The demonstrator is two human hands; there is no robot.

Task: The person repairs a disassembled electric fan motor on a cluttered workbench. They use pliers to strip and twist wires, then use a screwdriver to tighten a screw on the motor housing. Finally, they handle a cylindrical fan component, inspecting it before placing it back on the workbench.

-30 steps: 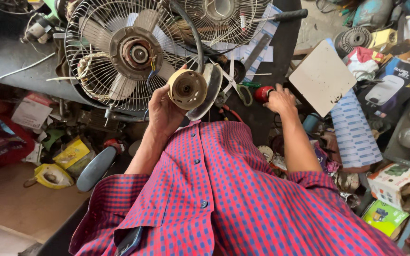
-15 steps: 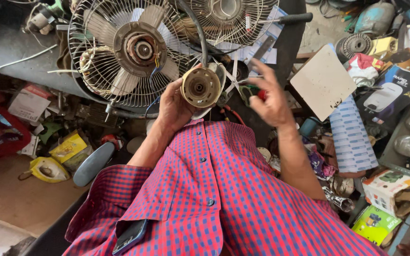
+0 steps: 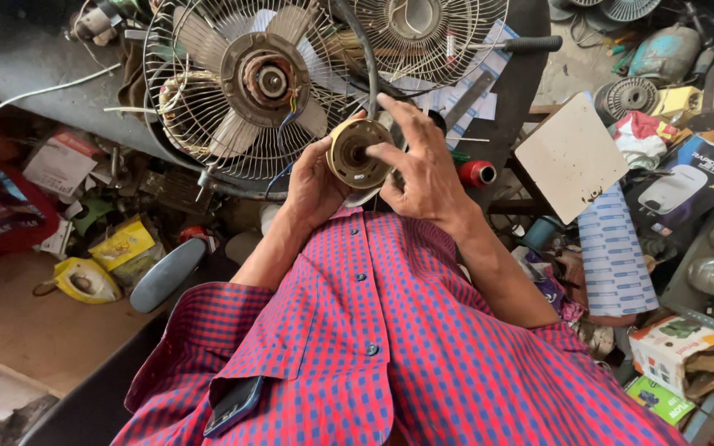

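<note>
Both hands meet near the chest—the left hand cupping a round brass-coloured fan motor part from the side, the right hand pinching its face—likely heavy, rigid metal, best gripped round the rim, below the caged fan.

— Where does the round brass-coloured motor housing sit?

— At the frame's centre, between your left hand and right hand, both touching it.

— And above it?

— The wire-caged fan with pale blades lies upper left of your hands; a second wire fan guard lies top centre. The white square board lies right of your right hand.
</note>
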